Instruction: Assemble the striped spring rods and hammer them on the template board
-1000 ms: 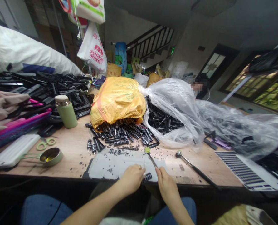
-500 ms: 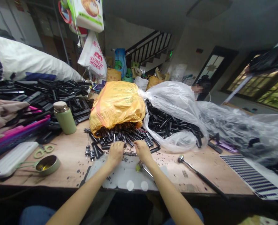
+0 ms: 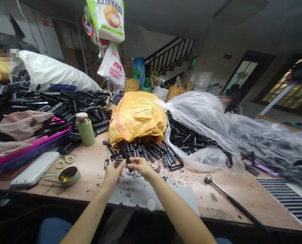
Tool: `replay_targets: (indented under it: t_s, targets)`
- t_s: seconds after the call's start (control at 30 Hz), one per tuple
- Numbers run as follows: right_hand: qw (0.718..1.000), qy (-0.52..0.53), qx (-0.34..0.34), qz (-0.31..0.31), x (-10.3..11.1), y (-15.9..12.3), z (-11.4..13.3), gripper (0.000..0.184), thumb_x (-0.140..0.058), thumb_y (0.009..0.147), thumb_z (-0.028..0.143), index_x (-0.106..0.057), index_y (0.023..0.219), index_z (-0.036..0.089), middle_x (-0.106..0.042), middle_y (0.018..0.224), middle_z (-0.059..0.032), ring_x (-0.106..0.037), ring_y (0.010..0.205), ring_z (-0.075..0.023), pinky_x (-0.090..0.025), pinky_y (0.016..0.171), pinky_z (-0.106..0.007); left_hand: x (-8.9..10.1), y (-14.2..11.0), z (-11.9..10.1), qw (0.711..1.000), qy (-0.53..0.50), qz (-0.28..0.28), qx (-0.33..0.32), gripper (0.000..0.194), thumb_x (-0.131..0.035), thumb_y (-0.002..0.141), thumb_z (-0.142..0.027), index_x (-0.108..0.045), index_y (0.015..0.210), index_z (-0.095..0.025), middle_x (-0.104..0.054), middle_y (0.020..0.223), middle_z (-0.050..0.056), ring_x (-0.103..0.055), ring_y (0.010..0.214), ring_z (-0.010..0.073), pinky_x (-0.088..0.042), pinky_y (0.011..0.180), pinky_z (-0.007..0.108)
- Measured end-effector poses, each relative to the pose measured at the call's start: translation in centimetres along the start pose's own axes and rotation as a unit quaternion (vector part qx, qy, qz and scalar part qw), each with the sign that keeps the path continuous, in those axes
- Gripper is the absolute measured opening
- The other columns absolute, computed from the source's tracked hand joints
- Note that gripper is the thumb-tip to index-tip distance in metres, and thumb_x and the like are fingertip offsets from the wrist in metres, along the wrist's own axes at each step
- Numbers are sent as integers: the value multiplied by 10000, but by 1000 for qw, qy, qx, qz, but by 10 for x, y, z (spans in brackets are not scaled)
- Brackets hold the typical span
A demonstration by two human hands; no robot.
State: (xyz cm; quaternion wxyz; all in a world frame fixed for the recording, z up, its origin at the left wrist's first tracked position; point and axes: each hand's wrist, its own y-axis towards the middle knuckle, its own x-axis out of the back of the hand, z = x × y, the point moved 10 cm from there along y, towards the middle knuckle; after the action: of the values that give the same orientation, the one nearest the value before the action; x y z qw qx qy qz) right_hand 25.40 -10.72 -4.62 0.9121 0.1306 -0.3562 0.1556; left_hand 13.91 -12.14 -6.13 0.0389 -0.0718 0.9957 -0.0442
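Both my hands meet at the near edge of a heap of black ribbed plastic parts (image 3: 151, 149) that spill from a yellow bag (image 3: 137, 115). My left hand (image 3: 113, 172) is closed round one ribbed part. My right hand (image 3: 140, 165) pinches a smooth black bar (image 3: 126, 157) that sticks up and to the left, touching the left hand's part. Below the hands lies a pale sheet (image 3: 151, 191) dotted with small black bits.
A metal hammer (image 3: 232, 200) lies right on the wooden table (image 3: 89, 166). A clear bag of black bars (image 3: 196, 135) sits beside the yellow one. A green bottle (image 3: 85, 128), scissors (image 3: 64, 162), a round tin (image 3: 68, 175) and piled black strips (image 3: 51, 105) stand left. A person sits behind the bags.
My hands went from the table's near edge out to the heap, then drew back left with parts in them. The small tool my right hand held is gone from view. The camera turned left.
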Motion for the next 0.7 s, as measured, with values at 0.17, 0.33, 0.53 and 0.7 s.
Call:
replay_targets:
  t_s: [0.17, 0.33, 0.53, 0.7]
  targets:
    - [997, 3, 65, -29, 38, -46, 29, 903, -702, 608, 460, -261, 1349, 193, -441, 1295, -150, -480, 1130, -239, -419, 885, -387, -38, -18, 0, 993, -24, 106, 51, 338, -713, 561, -384, -488, 677, -160, -393, 375, -101, -321, 299, 40, -231, 300, 146]
    - [985, -81, 146, -31, 64, -78, 56, 1019, -770, 488, 462, -276, 1341, 206, -353, 1355, -129, -284, 1275, -263, -229, 1052, -430, -62, -43, -7, 979, -51, 185, 71, 389, -639, 636, -467, -548, 827, -141, -449, 449, -80, -362, 318, 41, -239, 305, 140]
    - [986, 6, 130, -104, 64, -111, 53, 1119, -760, 520, 470, -118, 1383, 158, -262, 1392, -166, -249, 1295, -283, -289, 1043, -431, -77, -61, 0, 967, -124, 195, 106, 532, -533, 721, -508, -505, 1143, -185, -434, 474, -96, -327, 282, 35, -194, 278, 138]
    - [984, 6, 139, -112, 61, -122, 63, 1106, -762, 517, 480, -146, 1375, 151, -288, 1385, -160, -239, 1301, -281, -230, 1077, -430, -82, -65, 7, 969, -168, 145, 113, 331, -583, 685, -407, -605, 852, -122, -540, 491, -33, -500, 386, 98, -382, 369, 195]
